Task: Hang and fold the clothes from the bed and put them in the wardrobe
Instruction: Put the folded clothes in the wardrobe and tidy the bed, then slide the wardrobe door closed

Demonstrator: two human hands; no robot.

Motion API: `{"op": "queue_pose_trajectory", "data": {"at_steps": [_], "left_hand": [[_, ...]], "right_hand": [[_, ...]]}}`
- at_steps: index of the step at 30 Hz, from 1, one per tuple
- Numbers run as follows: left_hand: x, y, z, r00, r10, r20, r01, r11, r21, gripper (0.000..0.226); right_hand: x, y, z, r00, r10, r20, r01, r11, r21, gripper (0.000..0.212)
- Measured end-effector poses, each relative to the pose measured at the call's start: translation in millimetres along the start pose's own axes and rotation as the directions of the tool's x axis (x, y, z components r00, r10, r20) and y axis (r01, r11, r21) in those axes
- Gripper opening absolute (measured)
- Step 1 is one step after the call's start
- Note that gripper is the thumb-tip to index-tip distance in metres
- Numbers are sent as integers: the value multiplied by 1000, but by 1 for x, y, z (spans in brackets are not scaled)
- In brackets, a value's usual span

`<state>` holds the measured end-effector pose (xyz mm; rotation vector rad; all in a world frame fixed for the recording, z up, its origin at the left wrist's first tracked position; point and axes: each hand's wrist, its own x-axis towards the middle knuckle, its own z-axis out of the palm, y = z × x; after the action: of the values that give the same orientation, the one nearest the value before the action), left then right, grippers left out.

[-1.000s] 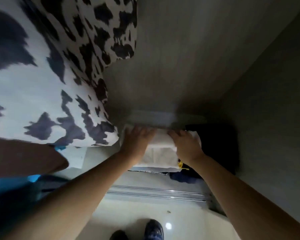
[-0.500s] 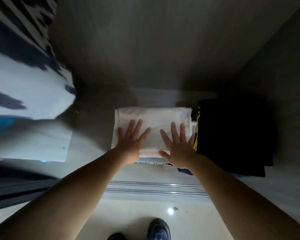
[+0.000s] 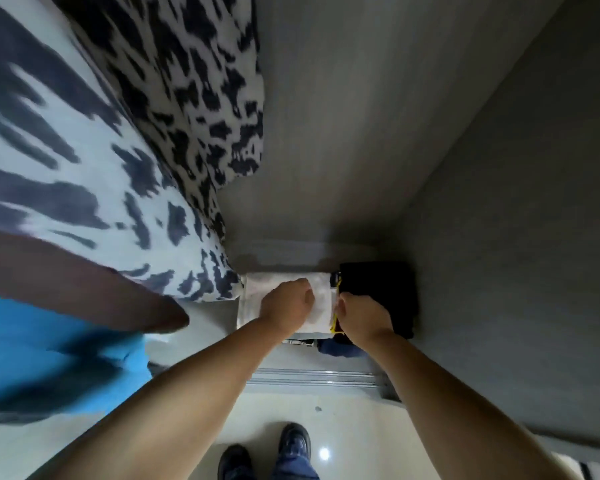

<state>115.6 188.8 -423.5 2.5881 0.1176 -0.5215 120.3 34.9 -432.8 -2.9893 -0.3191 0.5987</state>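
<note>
Change: half a second ago both palms were spread flat; now the fingers are curled.
Left hand: knuckled down on the folded white garment, grip hidden.
Right hand: curled at the seam beside the black folded pile; hold unclear.
Garment: laid on the wardrobe shelf, front-centre.
Meaning: stack judged placed, being tidied.

Soft white cloth garment, matt grey wood-grain wardrobe wall, glossy pale floor, metal track
</note>
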Motion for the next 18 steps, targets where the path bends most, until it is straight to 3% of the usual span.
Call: {"op": "queue_pose_trajectory", "data": {"at_steps": [4,9,18], "left_hand": [[-63,36,-62,997,21,-80,-28,996,-87,34],[-112,55,-119,988,36,-148,-50,994,-96,32],[-209,31,-202,912,182,-367,-173,983,58,34]], "right_hand": [[-61,-13,-80,996,42,-73,-32,990,135,34],[-108,-30,-149,989,25,-145,3,983,185,32],[-179,-112,-220,918,-29,-395,96,984,152,29]]}}
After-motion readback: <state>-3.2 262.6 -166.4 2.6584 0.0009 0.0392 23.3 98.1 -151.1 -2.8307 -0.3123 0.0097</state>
